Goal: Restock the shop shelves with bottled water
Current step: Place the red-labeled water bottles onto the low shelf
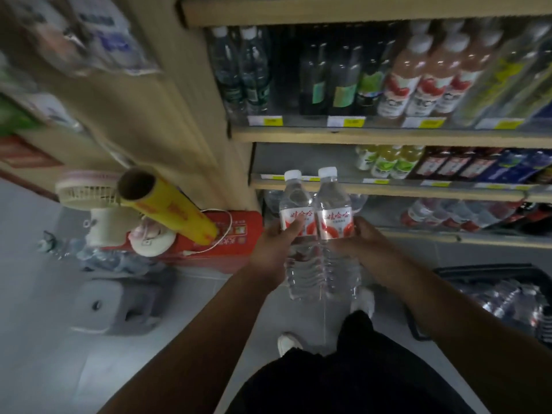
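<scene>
Bottles (332,204), ribbed clear plastic; left hand (270,249), right hand (360,238) gripping.

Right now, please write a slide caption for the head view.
Left hand grips the left bottle, right hand the right bottle, side by side before the drink shelves.

Centre of frame: we hold two clear water bottles upright, side by side and touching. Left bottle (297,234) and right bottle (334,231) both have white caps on and red-and-white labels. Our left hand (273,249) grips one at the label and our right hand (358,240) the other. Both are in front of a lower shelf edge (388,189). More clear packed bottles (507,297) lie at lower right.
</scene>
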{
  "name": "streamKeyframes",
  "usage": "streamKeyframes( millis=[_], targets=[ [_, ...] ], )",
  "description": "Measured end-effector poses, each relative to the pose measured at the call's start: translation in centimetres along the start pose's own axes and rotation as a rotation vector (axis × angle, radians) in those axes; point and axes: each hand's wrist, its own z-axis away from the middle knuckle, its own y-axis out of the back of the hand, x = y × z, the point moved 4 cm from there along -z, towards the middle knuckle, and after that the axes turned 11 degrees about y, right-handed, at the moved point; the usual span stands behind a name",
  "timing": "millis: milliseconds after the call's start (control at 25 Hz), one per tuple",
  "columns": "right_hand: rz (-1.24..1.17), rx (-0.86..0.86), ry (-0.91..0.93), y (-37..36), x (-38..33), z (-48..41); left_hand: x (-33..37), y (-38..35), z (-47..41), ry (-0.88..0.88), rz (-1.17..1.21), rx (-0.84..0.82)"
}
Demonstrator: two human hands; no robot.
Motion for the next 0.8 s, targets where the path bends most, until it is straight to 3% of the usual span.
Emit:
streamKeyframes(
  millis=[360,600,800],
  targets=[
    [0.462,-0.259,0.081,-5.0,-4.7,-12.3,3.0,7.4,-5.1,-0.075,0.235,0.096],
    [0.585,-0.41,0.074,-5.9,-4.4,-21.3,4.5,9.0,-10.5,-0.007,0.286,0.252],
    [0.602,-0.41,0.082,-5.9,-1.4,-26.0,3.2,10.4,-15.3,0.135,0.3,0.328]
  ],
)
